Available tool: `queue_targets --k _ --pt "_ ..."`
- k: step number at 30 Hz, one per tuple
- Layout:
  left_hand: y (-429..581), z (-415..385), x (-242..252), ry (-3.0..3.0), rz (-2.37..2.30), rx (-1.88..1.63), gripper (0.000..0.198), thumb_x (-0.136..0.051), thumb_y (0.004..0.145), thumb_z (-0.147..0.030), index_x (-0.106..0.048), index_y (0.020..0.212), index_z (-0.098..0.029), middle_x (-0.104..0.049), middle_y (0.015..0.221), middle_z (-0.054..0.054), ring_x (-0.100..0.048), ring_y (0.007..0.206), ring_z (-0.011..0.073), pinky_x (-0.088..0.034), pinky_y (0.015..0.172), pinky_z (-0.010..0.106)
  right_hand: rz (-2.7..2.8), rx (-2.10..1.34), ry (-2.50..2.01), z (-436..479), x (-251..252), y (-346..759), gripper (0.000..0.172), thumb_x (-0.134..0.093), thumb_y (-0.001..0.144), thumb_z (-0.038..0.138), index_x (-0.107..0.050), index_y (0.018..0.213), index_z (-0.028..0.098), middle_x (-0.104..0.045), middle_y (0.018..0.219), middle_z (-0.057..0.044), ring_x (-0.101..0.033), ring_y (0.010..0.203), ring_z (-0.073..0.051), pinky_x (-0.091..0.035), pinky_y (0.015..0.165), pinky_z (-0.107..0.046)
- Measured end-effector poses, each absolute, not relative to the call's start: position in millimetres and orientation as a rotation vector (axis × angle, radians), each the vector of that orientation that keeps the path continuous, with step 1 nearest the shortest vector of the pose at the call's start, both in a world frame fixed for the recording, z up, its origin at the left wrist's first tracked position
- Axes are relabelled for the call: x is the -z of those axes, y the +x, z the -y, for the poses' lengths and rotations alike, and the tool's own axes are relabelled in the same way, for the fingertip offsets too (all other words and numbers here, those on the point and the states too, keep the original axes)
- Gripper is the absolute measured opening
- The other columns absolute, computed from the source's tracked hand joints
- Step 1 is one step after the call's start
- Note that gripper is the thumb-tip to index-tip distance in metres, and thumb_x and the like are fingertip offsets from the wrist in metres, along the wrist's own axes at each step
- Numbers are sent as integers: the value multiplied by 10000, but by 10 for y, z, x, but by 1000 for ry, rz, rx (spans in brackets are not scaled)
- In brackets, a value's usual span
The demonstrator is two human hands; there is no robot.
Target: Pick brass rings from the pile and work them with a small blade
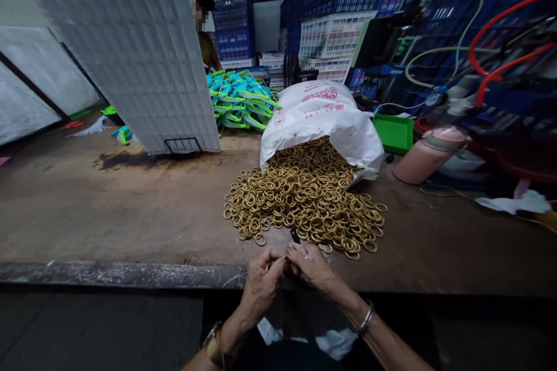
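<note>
- Two hands are seen at the near edge of the table (130, 208): the left hand (261, 287) and the right hand (314, 269), fingertips drawn together.
- A small ring (267, 266), mostly hidden, is pinched between the fingers of both hands.
- A bangle (213, 345) is worn on the left wrist and a bracelet (366, 320) on the right.
- Just beyond the hands, a pile of brass rings (304, 197) is spread over the worn brown table top.
- The pile is spilled from a white sack (322, 113) laid on its side.
- A green tray (395, 133) and a pink flask (429, 153) are placed to the right of the sack.
- A white grid panel (130, 52) is propped upright at the left.
- Blue crates (235, 23) are stacked along the back wall, where another person (208, 46) is partly seen.
- Both forearms are angled inward, wrists bent.
</note>
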State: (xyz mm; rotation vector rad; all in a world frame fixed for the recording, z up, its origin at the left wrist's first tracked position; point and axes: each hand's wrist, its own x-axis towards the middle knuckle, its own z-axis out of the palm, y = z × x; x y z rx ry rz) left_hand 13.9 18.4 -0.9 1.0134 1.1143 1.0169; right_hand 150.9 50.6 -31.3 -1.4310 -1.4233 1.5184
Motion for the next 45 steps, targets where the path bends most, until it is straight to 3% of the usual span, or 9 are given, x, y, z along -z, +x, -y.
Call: queue_targets --k 3,8,16,21,28,35,42,45 --pt "118 -182 5 898 -1047 -906 277 -528 748 -424 -521 700 -151 -441 485 -62 -306 348 29 -220 349 160 1444 -1509 -1418 -502 268 1504 244 -453 765 401 -456 639 193 -426 439 71 -326 374 -51 -256 389 -188" --pt "106 -160 33 762 -893 -922 291 -518 755 -434 -507 717 -145 -502 589 -29 -318 365 18 -205 347 159 1476 -1516 -1408 -498 180 1492 243 -382 786 384 -442 646 196 -419 455 71 -330 383 -62 -273 410 -194" --pt "130 -154 27 781 -1048 -983 299 -565 709 -448 -436 714 -179 -463 536 -68 -330 371 26 -235 361 153 2071 -902 -1421 -364 171 1517 120 -372 743 155 -464 680 197 -481 563 33 -421 531 -102 -266 514 -226" --pt "135 -140 -29 862 -1127 -987 317 -558 688 -467 -421 682 -181 -458 528 -67 -341 373 31 -247 370 163 2258 -685 -1469 -308 197 1505 218 -376 631 57 -481 759 199 -514 595 25 -433 546 -110 -240 526 -242" --pt "100 -82 -17 931 -1147 -1009 300 -538 712 -457 -443 694 -173 -453 514 -68 -334 376 31 -249 378 162 2384 -548 -1572 -294 195 1506 264 -388 647 73 -497 861 181 -562 613 4 -473 533 -124 -223 509 -258" --pt "62 52 -144 787 -1001 -952 307 -570 711 -456 -465 754 -171 -469 507 -66 -333 347 25 -221 338 148 2341 -407 -1797 -426 157 1443 189 -355 790 155 -515 890 172 -607 662 -27 -547 588 -137 -218 505 -262" --pt "22 15 -103 481 -853 -1035 293 -566 727 -423 -450 718 -154 -562 713 9 -405 428 32 -250 352 150 2152 -127 -2034 -738 -98 1388 213 -410 785 146 -462 991 159 -647 764 -68 -604 676 -176 -269 546 -258" --pt "-16 21 -10 451 -831 -1047 263 -541 752 -399 -460 721 -151 -575 709 24 -434 447 47 -259 358 155 2166 -52 -2085 -880 -133 1365 206 -420 799 190 -456 998 148 -648 758 -90 -615 693 -202 -296 556 -258"
